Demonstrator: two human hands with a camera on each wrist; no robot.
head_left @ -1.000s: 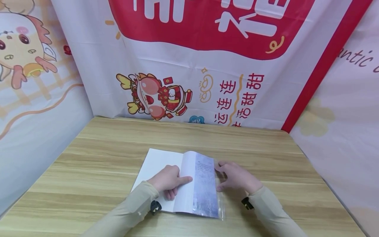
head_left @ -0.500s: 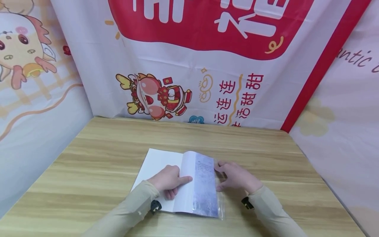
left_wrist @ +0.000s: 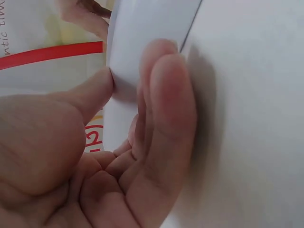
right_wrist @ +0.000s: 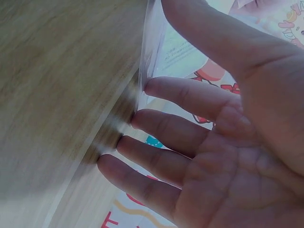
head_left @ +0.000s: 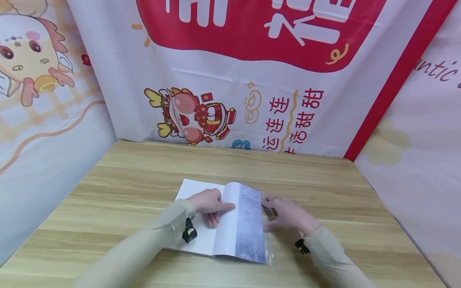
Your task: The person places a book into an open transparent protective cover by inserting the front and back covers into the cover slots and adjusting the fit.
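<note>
An open book (head_left: 199,242) lies on the table, white pages to the left and a bluish-purple printed cover flap (head_left: 249,224) to the right. Clear plastic film (head_left: 269,252) extends past the flap's right edge. My left hand (head_left: 209,203) lies over the left page near the fold, its thumb pressing on the curved white strip. In the left wrist view its bent fingers (left_wrist: 171,104) rest against the white page. At the book's right side, my right hand (head_left: 288,216) has its fingers spread, with fingertips at the film's edge in the right wrist view.
The wooden table (head_left: 108,200) meets a printed white and red cloth (head_left: 252,72) at the back. Patterned cloths also hang at the left and right sides. A dark wrist device (head_left: 189,231) sits on the left sleeve, another dark device (head_left: 301,246) on the right.
My left hand has slid farther from me along the fold, keeping its thumb on the white strip. The right hand stays at the film's edge. The head view has shifted slightly.
</note>
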